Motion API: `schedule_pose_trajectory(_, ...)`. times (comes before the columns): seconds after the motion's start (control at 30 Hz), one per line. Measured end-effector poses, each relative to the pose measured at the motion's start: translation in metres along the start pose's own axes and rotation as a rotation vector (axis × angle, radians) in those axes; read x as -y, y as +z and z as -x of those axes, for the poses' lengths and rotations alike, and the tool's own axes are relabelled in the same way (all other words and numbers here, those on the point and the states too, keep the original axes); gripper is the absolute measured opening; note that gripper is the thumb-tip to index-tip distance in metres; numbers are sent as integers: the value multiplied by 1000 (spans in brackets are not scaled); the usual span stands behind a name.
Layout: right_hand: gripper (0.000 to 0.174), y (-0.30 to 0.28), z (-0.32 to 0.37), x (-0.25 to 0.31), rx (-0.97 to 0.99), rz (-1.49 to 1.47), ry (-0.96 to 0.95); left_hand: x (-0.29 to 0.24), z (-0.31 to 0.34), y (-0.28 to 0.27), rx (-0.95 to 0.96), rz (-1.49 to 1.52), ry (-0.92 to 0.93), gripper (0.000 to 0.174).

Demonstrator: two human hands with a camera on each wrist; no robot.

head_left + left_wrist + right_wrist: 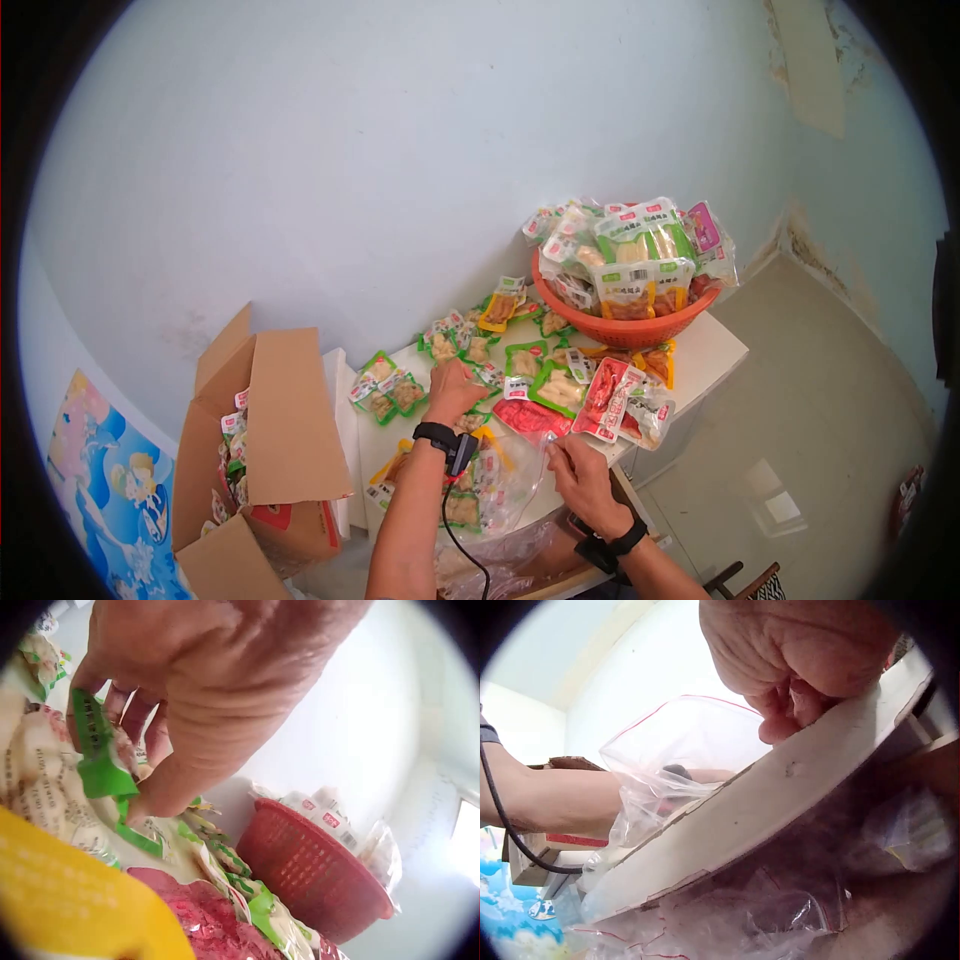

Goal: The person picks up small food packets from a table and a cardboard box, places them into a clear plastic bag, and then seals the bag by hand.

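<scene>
My left hand [455,392] reaches down among the small snack packets on the white table. In the left wrist view its thumb and fingers pinch a green-edged snack packet [105,761]. Close to the front edge, my right hand [588,485] has curled fingers and pinches the mouth of a clear zip bag [682,742] with a red line along its opening. This bag lies over the table's front, with several packets [462,510] showing in or under it. A pinkish-red packet [530,417] rests between the two hands.
An orange-red basket [640,330] heaped with packets stands at the back right. At the left is an open cardboard box [300,420] with more packets. Below the table's front edge, an open drawer [625,500] holds clear plastic bags [742,922].
</scene>
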State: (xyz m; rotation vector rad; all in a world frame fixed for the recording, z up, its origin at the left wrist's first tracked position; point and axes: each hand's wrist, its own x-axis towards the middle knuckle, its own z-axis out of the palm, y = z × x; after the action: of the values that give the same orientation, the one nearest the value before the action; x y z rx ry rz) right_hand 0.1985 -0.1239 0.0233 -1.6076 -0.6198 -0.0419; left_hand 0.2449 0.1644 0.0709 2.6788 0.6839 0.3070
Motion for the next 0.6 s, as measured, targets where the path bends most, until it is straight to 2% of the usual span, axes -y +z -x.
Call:
schedule_pose_trajectory(0.07, 13, 2, 2, -5, 0, -40, 9, 11, 3, 10, -100, 121, 60, 55)
schedule_pose_trajectory(0.17, 12, 5, 2, -11, -6, -86, 1, 4, 17, -1, -145, 197, 89, 54)
schedule_pose_trajectory(0.23, 11, 5, 3, -12, -12, -100, -19, 7, 18, -12, -198, 293, 183, 51)
schedule_pose_trajectory(0.27, 13, 2, 4, -7, 5, -156, 41, 7, 18, -16, -224, 340, 231, 50)
schedule_pose_trajectory(0.37, 16, -8, 3, 9, 49, -365, 213, -42, 72, -73, -88, 578, 259, 49)
schedule_pose_trajectory(0.43, 18, -19, 1, 9, 73, -559, 327, -57, 108, -91, -37, 544, 367, 50)
schedule_pose_trajectory(0.53, 21, -42, 4, 26, 142, -794, 354, -68, 159, -104, 108, 488, 482, 51)
schedule_pose_trajectory(0.57, 29, -50, 9, 30, 233, -795, 333, -71, 173, -105, 166, 473, 512, 51)
schedule_pose_trajectory(0.6, 31, -53, 12, 43, 281, -743, 327, -74, 186, -105, 209, 459, 540, 51)
